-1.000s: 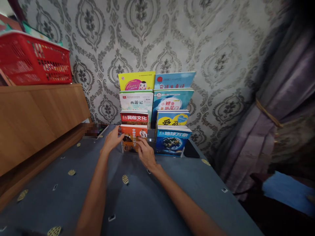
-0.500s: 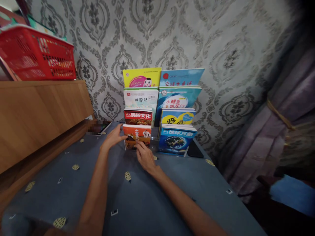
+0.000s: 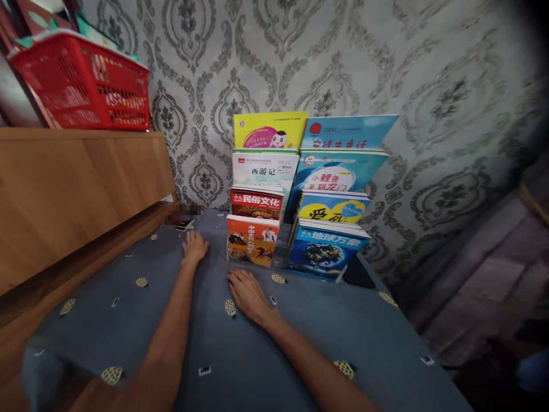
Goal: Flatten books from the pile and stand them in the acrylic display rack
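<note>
Two columns of children's books stand upright, in rows that rise toward the back, in a rack whose grey part (image 3: 281, 249) shows between them. At the front left is an orange book (image 3: 252, 243), with a red book (image 3: 256, 201) behind it. A blue book with a globe on its cover (image 3: 323, 252) fronts the right column. My left hand (image 3: 195, 247) rests on the blue cloth (image 3: 206, 320), left of the orange book and apart from it, fingers spread and holding nothing. Just before that book, my right hand (image 3: 249, 292) lies on the cloth, fingers extended, nothing in it.
Something flat, partly blurred (image 3: 184, 224), lies at the back left of the cloth. A dark flat object (image 3: 359, 273) sits beside the right column. On the left, a wooden cabinet (image 3: 86, 171) bears a red basket (image 3: 86, 86). Patterned wall behind; curtain (image 3: 467, 297) at right.
Both hands have come away from the orange book: the left moved left onto the cloth, the right drew back toward me. My view has shifted, so the books appear farther right and a bit larger.
</note>
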Action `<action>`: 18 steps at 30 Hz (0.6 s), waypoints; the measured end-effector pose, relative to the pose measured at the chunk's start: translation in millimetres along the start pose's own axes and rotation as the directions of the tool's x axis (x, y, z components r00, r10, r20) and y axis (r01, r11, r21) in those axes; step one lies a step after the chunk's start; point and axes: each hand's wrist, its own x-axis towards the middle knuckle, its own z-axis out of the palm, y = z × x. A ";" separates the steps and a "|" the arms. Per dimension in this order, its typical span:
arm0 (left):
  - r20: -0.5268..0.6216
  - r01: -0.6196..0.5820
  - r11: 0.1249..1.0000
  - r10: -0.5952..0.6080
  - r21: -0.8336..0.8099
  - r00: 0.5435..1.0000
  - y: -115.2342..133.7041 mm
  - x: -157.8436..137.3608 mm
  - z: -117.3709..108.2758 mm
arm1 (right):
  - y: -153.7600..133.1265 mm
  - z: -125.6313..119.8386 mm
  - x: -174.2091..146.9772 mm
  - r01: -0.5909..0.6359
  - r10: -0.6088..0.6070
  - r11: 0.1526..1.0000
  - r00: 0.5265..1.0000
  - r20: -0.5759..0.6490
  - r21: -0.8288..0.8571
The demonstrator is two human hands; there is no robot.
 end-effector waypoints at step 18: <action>-0.138 0.086 0.993 -0.073 0.086 0.988 -45.6 72.7 15.8 | 0.1 1.6 -3.0 -0.035 0.035 0.999 0.999 -0.013 0.010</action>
